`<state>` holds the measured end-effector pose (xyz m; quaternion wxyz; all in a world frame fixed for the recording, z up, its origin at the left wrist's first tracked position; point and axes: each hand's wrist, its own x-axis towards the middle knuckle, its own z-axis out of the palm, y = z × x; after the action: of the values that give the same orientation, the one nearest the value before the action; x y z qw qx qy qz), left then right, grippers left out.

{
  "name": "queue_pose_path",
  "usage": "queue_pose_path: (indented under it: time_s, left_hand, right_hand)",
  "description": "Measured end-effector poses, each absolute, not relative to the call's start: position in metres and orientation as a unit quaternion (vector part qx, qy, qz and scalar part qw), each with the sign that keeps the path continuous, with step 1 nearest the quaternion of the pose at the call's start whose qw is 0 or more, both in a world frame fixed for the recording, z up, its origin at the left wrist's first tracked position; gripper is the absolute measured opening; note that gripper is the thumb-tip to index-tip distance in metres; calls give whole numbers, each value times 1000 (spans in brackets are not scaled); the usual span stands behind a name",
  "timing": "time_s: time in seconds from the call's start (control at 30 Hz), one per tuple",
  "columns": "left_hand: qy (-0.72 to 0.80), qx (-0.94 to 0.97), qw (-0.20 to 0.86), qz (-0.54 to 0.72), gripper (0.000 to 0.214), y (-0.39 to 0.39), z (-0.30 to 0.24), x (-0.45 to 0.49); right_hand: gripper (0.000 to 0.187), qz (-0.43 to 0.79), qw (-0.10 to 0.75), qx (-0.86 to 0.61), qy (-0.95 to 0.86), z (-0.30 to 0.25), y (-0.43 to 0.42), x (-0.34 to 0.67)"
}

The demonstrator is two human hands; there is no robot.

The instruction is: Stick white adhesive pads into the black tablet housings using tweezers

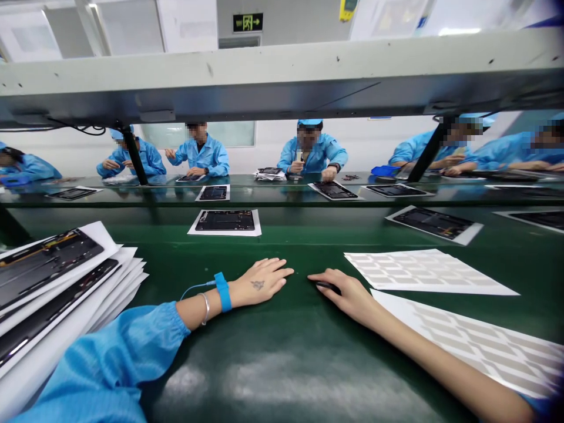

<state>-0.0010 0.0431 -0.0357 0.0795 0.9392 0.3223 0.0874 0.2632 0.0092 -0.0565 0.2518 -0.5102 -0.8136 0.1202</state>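
My left hand [259, 283] lies flat on the green work surface [282, 376], fingers together and holding nothing. A blue antistatic wrist strap [222, 292] with a thin wire and a silver bangle [205, 308] circle that wrist. My right hand [346, 295] rests with its fingers curled over a small black object [328, 286], mostly hidden beneath them. Close to it lie white sheets printed with grey patterned shapes [480, 346]. At the far left is a stack of white sheets carrying dark device panels [53, 276]. Another panel on a white sheet [224, 221] sits straight ahead.
More dark panels on white sheets lie along the green surface and a raised far bench [282, 191]. A grey overhead beam [282, 76] with black supports crosses the view. Several co-workers in blue coats and caps [311, 150] work across the bench.
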Motion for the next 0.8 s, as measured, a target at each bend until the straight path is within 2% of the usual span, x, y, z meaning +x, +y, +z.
queue_pose_path:
  time_s: [0.8]
  left_hand:
    - [324, 938, 88, 81, 45, 42, -34, -1]
  right_hand:
    - [31, 110, 251, -504, -819, -54, 7, 264]
